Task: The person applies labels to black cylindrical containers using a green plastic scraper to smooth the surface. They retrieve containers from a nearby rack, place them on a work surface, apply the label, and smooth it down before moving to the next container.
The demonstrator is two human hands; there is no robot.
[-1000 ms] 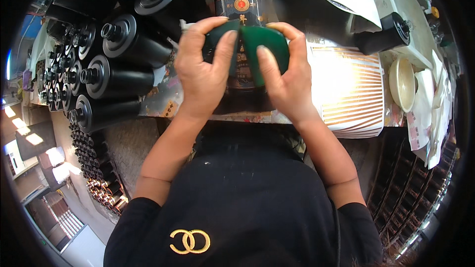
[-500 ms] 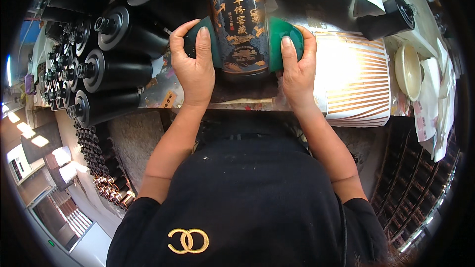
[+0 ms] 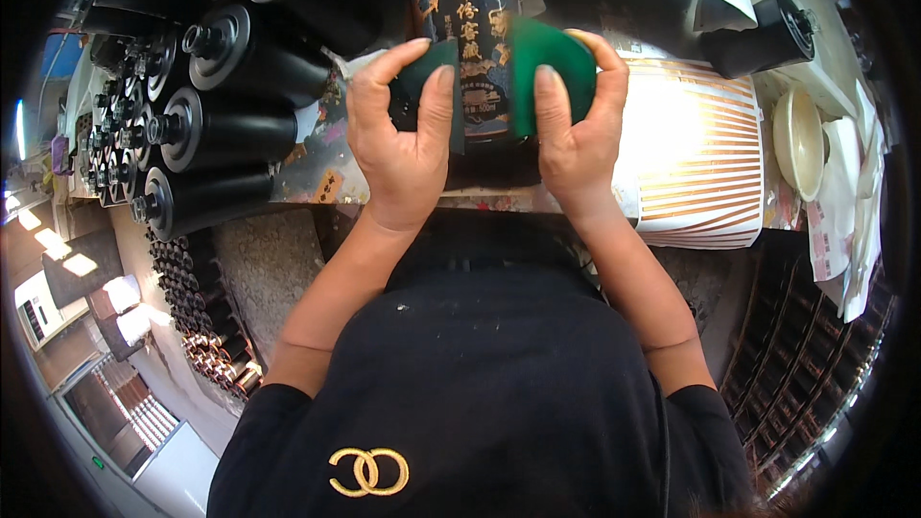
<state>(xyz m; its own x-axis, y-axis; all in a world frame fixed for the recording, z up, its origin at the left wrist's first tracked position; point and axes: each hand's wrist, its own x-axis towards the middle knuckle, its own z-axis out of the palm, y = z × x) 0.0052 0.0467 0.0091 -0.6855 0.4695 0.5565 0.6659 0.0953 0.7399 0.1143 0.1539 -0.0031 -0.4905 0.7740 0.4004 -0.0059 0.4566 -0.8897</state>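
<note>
A dark cylindrical bottle with a blue-black label in gold and a red round emblem lies on the bench straight ahead. My left hand grips a dark green flat scraper, thumb on its near face. Its edge stands over the left part of the label. In my right hand is a brighter green scraper, blurred by motion, its edge over the label's right side. A strip of label shows between the two scrapers. Whether both edges touch the bottle, I cannot tell.
Many plain black bottles lie stacked at the left, necks toward me. On the right sit a sheet with gold stripes, a pale oval bowl and another black bottle. The bench's near edge runs before my body.
Both scrapers have come from the bottle's sides in over the label's front, the left one moving right. The right scraper has turned more edge-on to the bottle. Both hands keep their hold.
</note>
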